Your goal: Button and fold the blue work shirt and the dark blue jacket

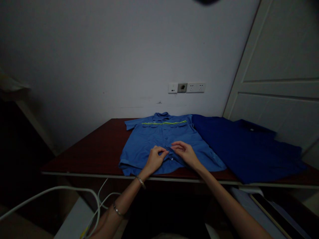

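A light blue short-sleeved work shirt [147, 139] with a yellow-green chest stripe lies front up on the table, its collar toward the wall. Both hands are at the lower part of its button front. My left hand [156, 157] pinches the shirt's front edge between thumb and fingers. Just to the right, my right hand [183, 152] has its thumb and fingers closed on the opposite front edge, where the cloth is bunched and slightly raised. A small white spot shows on the cloth below the fingers. The button between the hands, if any, is too small to make out.
A dark blue garment [249, 149] is spread on the right of the reddish-brown table [97, 146], partly beside the shirt. Wall sockets [195, 87] sit above the table's back edge. A white cable [62, 188] loops at the lower left. A panelled door [279, 79] stands at the right.
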`<state>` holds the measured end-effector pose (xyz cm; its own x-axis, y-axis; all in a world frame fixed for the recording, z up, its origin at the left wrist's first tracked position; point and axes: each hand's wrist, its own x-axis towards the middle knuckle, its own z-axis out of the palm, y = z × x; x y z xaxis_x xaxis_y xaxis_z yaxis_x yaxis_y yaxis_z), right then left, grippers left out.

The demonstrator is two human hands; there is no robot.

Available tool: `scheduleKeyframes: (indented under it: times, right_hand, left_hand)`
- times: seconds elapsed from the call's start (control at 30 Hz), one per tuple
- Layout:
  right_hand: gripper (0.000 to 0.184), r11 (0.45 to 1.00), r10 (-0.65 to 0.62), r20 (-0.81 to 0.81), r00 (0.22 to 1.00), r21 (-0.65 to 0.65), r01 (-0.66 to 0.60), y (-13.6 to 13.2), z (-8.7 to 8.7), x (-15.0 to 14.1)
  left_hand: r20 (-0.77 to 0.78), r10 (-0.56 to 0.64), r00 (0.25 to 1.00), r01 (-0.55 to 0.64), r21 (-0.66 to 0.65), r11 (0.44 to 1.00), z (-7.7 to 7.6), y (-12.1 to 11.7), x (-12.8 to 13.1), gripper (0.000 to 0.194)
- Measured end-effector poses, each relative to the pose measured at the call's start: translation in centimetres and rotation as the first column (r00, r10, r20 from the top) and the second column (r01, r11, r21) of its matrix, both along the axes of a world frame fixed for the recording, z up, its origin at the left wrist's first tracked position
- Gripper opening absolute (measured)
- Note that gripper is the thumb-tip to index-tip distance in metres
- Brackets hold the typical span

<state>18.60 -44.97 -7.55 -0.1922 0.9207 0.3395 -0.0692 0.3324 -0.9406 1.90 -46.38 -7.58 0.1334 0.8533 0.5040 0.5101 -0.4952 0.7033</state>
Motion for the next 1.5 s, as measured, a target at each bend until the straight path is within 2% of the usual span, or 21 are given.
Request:
scheduleKeyframes:
  times: [0.43, 0.57, 0.67, 0.9, 1.13, 1.5]
  right_hand:
    - [0.031, 0.999, 0.024, 0.090, 0.996, 0.018, -0.026, 0.4, 0.0, -0.1]
    - [0.028, 0.993, 0.008, 0.135, 0.991, 0.118, -0.024, -0.1, 0.4, -0.3]
    - [0.027, 0.982, -0.051, 0.188, 0.981, 0.190, 0.015, -0.5, 0.6, -0.5]
    - [0.028, 0.959, -0.149, 0.295, 0.944, 0.275, 0.066, -1.1, 0.7, -0.5]
    - [0.033, 0.955, -0.069, 0.333, 0.940, 0.296, -0.035, -0.8, 0.8, 0.2]
    - [0.033, 0.938, -0.007, 0.328, 0.945, 0.330, -0.108, -1.1, 0.6, 0.2]
  left_hand:
    - [-0.132, 0.021, 0.991, -0.012, 0.070, 0.997, 0.4, -0.7, 0.3, 0.013]
    - [-0.133, 0.040, 0.990, -0.027, 0.098, 0.995, 0.4, -0.9, 0.4, 0.013]
    - [-0.140, 0.057, 0.989, -0.043, 0.103, 0.994, 0.3, -0.9, 0.5, 0.013]
    - [-0.198, 0.098, 0.975, -0.070, 0.146, 0.987, 0.2, -1.1, 0.5, 0.013]
    - [-0.221, 0.085, 0.972, -0.046, 0.175, 0.984, 0.2, -1.2, 0.6, 0.013]
    - [-0.181, 0.077, 0.981, -0.047, 0.166, 0.985, 0.3, -1.0, 0.5, 0.012]
